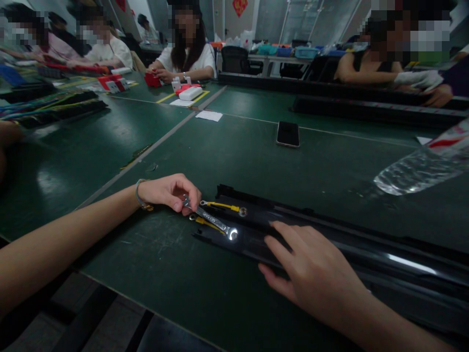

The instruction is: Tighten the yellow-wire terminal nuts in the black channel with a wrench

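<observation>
My left hand [175, 193] is closed around one end of a silver wrench [212, 218]. The wrench's open jaw lies over the near black channel, next to a short yellow wire [207, 223] with a ring terminal, partly covered by the tool. A second yellow wire [223, 206] runs along the far channel to a round metal fitting [243, 211]. Both wires are at the left end of a long black plastic profile [256, 205]. My right hand [306, 266] rests over this profile, fingers apart, with nothing visible in its grasp.
A phone [287, 134] lies on the green table [176, 264] beyond the profile. At right is a clear water bottle [421, 164]. A white paper [209, 116] lies farther off. Several people sit at the far side, among red and white parts [112, 83] and another black profile [366, 110].
</observation>
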Tool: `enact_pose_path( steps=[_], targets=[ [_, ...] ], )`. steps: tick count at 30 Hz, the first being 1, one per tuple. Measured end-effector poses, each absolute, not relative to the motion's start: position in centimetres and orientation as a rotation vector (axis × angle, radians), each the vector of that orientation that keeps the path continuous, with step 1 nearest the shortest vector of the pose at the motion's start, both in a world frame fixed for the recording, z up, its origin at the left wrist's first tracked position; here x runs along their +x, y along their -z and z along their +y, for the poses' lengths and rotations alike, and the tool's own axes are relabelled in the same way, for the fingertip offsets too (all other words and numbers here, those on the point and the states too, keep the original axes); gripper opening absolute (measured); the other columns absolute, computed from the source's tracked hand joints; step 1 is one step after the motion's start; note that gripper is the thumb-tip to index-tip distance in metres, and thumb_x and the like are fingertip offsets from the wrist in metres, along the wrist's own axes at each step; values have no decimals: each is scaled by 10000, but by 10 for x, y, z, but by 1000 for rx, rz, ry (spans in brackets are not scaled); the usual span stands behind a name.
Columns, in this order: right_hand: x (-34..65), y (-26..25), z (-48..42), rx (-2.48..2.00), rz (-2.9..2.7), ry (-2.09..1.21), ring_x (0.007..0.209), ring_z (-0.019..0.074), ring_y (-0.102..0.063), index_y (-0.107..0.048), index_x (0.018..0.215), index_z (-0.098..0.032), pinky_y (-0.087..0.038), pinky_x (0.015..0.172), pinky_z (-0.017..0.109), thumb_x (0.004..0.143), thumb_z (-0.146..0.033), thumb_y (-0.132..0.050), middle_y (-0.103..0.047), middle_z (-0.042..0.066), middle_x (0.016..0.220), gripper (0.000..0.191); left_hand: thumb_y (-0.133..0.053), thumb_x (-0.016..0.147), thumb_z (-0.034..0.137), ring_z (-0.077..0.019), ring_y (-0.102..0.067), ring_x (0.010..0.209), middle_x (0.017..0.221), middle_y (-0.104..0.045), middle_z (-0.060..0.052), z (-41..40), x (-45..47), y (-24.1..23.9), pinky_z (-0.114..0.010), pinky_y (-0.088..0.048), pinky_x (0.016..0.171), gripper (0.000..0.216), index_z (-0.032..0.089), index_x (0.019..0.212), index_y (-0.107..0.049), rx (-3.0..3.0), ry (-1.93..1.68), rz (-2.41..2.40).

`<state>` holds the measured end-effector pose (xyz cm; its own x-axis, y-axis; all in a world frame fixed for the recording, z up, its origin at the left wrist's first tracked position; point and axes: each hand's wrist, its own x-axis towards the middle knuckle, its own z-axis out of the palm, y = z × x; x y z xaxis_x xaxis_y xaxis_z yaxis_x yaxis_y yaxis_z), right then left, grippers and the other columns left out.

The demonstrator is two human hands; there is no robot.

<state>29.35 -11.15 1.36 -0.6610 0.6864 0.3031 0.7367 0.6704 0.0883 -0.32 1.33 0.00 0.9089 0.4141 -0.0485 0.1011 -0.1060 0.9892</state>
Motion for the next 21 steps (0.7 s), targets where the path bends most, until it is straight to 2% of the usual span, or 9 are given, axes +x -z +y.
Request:
enact_pose_path(
  steps=[10,17,21],
  targets=[
    [295,-12,-113,-1154,-2654,307,755,218,-546,-634,841,-147,-406,649,334,731,-327,-524,-612,144,959,238,-621,692,434,-197,-575,609,622,-606,-86,13,-3,-1,-314,-491,611,333,131,820,-674,1633,-309,399],
    [294,-14,-112,-1154,-2657,300,752,226,-549,-643,835,-147,-412,641,335,727,-321,-525,-618,147,953,236,-641,665,445,-214,-604,550,565,-620,-98,13,-2,-2,-325,-518,565,353,126,804,-703,1626,-336,403],
    [294,-14,-112,-1151,-2653,299,747,226,-550,-646,841,-145,-417,636,334,726,-325,-525,-619,147,959,246,-667,653,411,-219,-617,575,600,-643,-99,14,-5,-2,-328,-516,577,314,153,829,-697,1632,-294,363]
  ],
)
